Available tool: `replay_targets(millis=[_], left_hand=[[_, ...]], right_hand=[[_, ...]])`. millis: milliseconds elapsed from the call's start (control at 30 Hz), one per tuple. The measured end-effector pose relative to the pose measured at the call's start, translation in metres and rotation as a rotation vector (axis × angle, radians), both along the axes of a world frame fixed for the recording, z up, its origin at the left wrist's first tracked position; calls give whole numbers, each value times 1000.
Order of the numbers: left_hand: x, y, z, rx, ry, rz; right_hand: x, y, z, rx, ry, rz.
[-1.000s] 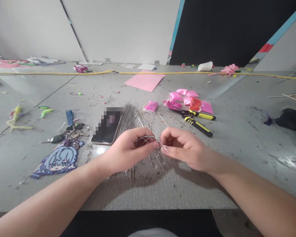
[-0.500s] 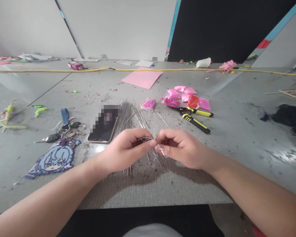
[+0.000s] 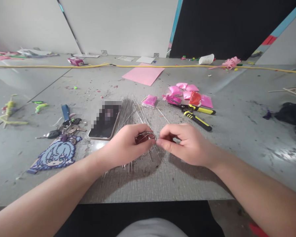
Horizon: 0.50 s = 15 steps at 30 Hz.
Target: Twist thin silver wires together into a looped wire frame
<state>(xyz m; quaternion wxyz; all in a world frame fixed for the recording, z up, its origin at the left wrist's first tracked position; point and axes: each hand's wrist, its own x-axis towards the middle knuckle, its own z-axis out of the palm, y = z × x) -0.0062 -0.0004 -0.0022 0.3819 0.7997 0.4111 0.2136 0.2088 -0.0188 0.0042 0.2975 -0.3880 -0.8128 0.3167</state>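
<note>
While the left hand (image 3: 129,144) pinches the wire frame (image 3: 146,134) between thumb and fingers, to the right of the phone (image 3: 106,125) and nearer the person, the right hand (image 3: 189,144) curls at the frame's edge, farther right of the phone. In this head view its grip is nearly closed; I cannot tell whether it has hold of wire. The bright wire end that lay across its thumb no longer shows, suggesting close work at that joint. Loose wires (image 3: 127,113) lie just right of the phone, with pliers (image 3: 196,120) well beyond them.
</note>
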Motion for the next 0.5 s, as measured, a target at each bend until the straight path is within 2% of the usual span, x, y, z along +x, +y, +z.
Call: replay_targets(millis=[133,233,500], left_hand=[[1,-1,3,-50,22,3],[1,-2,4,-97,9,16],[3,-6,-1,-159,-17,82]], right_hand=[[0,0,-4,165,-18,-120],[0,-1,-5,311,-53,-126],[-2,-3,-11,452,-55,-171]])
